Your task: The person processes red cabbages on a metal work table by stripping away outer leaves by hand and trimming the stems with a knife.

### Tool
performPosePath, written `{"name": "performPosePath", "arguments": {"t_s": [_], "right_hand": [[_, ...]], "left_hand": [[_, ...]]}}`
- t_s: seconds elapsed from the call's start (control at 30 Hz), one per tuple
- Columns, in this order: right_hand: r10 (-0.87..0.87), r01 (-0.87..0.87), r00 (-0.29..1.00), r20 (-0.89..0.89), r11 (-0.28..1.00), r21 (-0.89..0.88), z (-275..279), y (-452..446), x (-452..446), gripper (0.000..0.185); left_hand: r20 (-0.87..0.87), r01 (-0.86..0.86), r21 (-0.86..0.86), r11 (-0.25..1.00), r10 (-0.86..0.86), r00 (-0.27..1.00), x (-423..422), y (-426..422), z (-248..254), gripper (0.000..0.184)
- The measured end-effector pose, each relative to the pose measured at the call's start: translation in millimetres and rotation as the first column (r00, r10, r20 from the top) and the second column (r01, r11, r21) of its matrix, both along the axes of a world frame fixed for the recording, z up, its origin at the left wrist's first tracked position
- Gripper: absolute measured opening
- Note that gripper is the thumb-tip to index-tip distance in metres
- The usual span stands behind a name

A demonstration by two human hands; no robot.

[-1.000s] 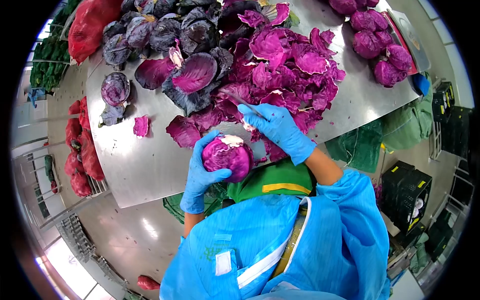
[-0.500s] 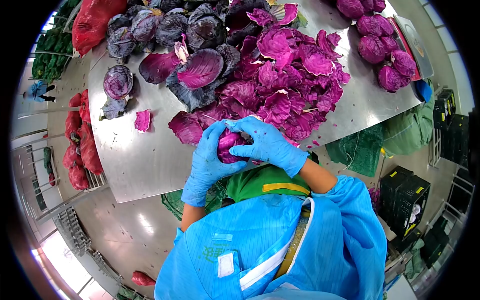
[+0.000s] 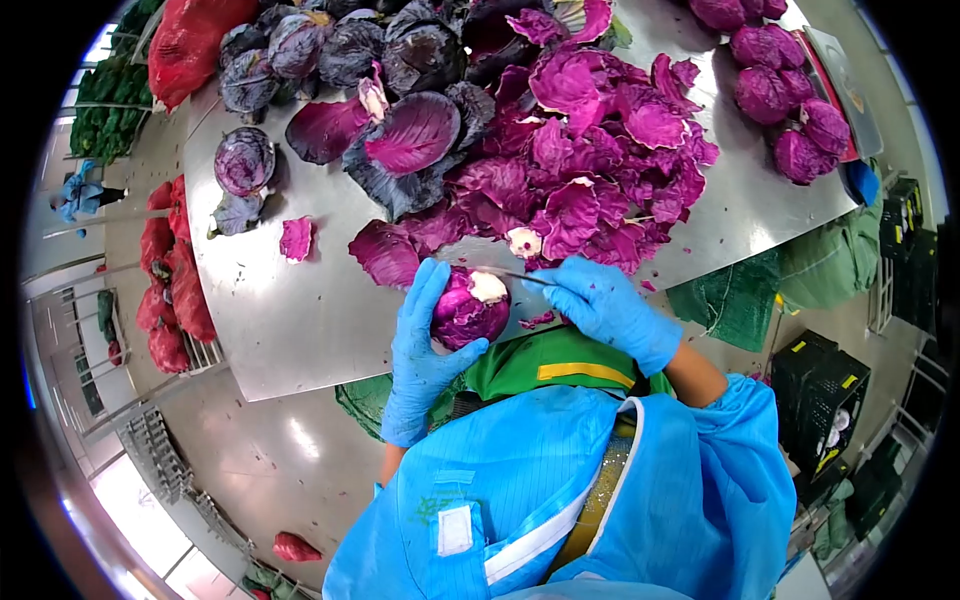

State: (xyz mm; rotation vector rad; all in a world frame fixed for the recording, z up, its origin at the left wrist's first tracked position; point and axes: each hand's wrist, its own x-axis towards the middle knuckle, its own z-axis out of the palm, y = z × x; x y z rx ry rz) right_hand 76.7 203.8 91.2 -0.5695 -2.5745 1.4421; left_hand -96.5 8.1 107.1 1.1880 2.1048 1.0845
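Observation:
A peeled red cabbage (image 3: 468, 318) rests at the table's near edge, its pale cut stem end facing up. My blue-gloved left hand (image 3: 420, 345) grips it from the left side, thumb along the near side and fingers over the far side. In my right hand (image 3: 612, 308), also gloved, is a knife (image 3: 518, 275); its thin dark blade points left, close to the white stem end. Most of the knife's handle is hidden in the fingers. Just beyond, a round white stem piece (image 3: 524, 241) lies by the heap of loose purple leaves (image 3: 590, 170).
Dark unpeeled cabbages (image 3: 290, 50) crowd the far left of the metal table (image 3: 270, 340), with one cabbage (image 3: 244, 161) apart. Peeled cabbages (image 3: 765, 95) sit at the far right. Red mesh sacks (image 3: 170, 280) and black crates (image 3: 815, 385) stand around. Another person (image 3: 78, 192) is distant left.
My right hand has come off the cabbage's far side and moved right, and the knife now shows in it. The cabbage's white stem end and a white stem piece are now visible.

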Motion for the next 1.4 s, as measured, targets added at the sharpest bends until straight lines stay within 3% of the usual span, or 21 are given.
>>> {"name": "performPosePath", "arguments": {"t_s": [0.1, 0.2, 0.6, 0.7, 0.83, 0.93, 1.03, 1.07, 1.1, 1.13, 1.17, 1.2, 1.23, 1.27, 1.3, 1.4], "right_hand": [[0.015, -0.024, 0.999, 0.044, 0.980, 0.200, 1, -10, 5, 0.037], [0.044, -0.074, 0.993, 0.109, 0.953, 0.293, -1, -7, 2, 0.041], [0.106, -0.141, 0.989, 0.106, 0.892, 0.430, -4, 0, -5, 0.048], [0.147, -0.183, 0.982, 0.122, 0.907, 0.380, -5, 6, -7, 0.048], [0.296, -0.300, 0.933, 0.205, 0.954, -0.012, -8, 22, -16, 0.048], [0.239, -0.271, 0.962, 0.132, 0.889, 0.369, -10, 18, -19, 0.047], [0.248, -0.304, 0.944, 0.220, 0.911, 0.280, -6, 15, -23, 0.046], [0.304, -0.291, 0.909, 0.286, 0.953, -0.086, -5, 19, -24, 0.045], [0.378, -0.216, 0.867, 0.325, 0.872, -0.439, -5, 26, -26, 0.045], [0.461, -0.088, 0.824, 0.330, 0.679, -0.729, -5, 31, -27, 0.044], [0.477, -0.114, 0.815, 0.329, 0.688, -0.717, -8, 33, -26, 0.044], [0.389, -0.233, 0.861, 0.327, 0.874, -0.426, -11, 32, -25, 0.045], [0.311, -0.302, 0.906, 0.288, 0.950, -0.076, -13, 27, -22, 0.046], [0.254, -0.310, 0.943, 0.216, 0.907, 0.286, -13, 23, -20, 0.047], [0.221, -0.261, 0.965, 0.142, 0.869, 0.421, -8, 19, -20, 0.051], [0.295, -0.317, 0.929, 0.222, 0.946, 0.069, -10, 21, -24, 0.054]], "left_hand": [[0.009, 0.016, -0.012, 1.000, -0.016, 1.000, 1, 1, 3, 0.090], [0.045, 0.032, -0.014, 0.999, -0.031, 0.999, 0, 2, 4, 0.090], [0.056, 0.053, 0.029, 0.998, -0.055, 0.997, -7, 2, 2, 0.088], [0.061, 0.066, 0.024, 0.998, -0.068, 0.996, -8, 3, 3, 0.088], [0.087, 0.085, 0.023, 0.996, -0.087, 0.992, -11, 3, 2, 0.090], [0.055, 0.061, 0.065, 0.996, -0.065, 0.996, -12, 3, 1, 0.090], [0.067, 0.060, 0.047, 0.997, -0.063, 0.996, -16, 2, 3, 0.089], [0.061, 0.054, 0.060, 0.997, -0.058, 0.996, -17, 1, 2, 0.089], [0.056, 0.051, 0.072, 0.996, -0.055, 0.997, -17, 0, 1, 0.088], [0.052, 0.047, 0.084, 0.995, -0.051, 0.997, -16, -1, 0, 0.088], [0.039, 0.027, 0.075, 0.997, -0.030, 0.999, -14, -3, 1, 0.087], [0.024, 0.005, 0.067, 0.998, -0.006, 1.000, -12, -4, 2, 0.085], [0.009, -0.020, 0.059, 0.998, 0.020, 1.000, -9, -6, 3, 0.083], [0.031, -0.038, 0.098, 0.994, 0.035, 0.999, -8, -7, 0, 0.080], [0.051, -0.057, 0.138, 0.989, 0.050, 0.997, -6, -10, -6, 0.077], [0.046, -0.053, 0.192, 0.980, 0.045, 0.998, -7, -14, -13, 0.069]]}}
